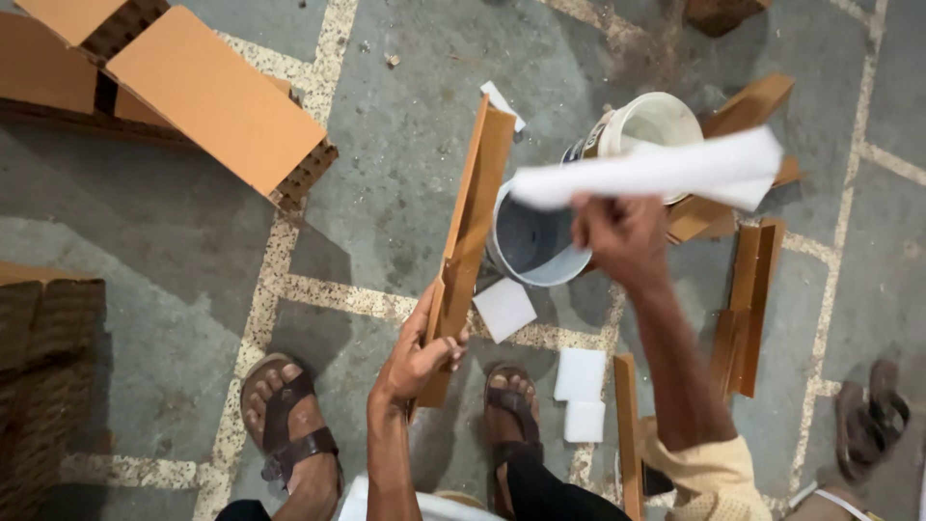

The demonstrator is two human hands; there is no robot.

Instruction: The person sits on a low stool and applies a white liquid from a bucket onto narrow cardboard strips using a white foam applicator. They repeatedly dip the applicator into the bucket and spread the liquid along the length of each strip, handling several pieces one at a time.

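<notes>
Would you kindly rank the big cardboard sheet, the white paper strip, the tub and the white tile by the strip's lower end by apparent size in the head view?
1. Cardboard sheet, clearly largest.
2. Paper strip and tub: look alike; the raised strip is nearer the camera and covers part of the tub, so unranked.
3. White tile, smallest.

The white sheet [656, 172] in the right hand [622, 236] looks blurry, and it covers part of the white bucket [656, 121]. The hand hides part of the grey bucket [529, 241] too. The left hand [417, 357] covers the low end of the long orange strip [473, 217]. The big orange blocks [183, 82] run off the top left edge. A brown stack [43, 386] is cut off at the left. A sandal [868, 415] at the right sits in dark shadow.
</notes>
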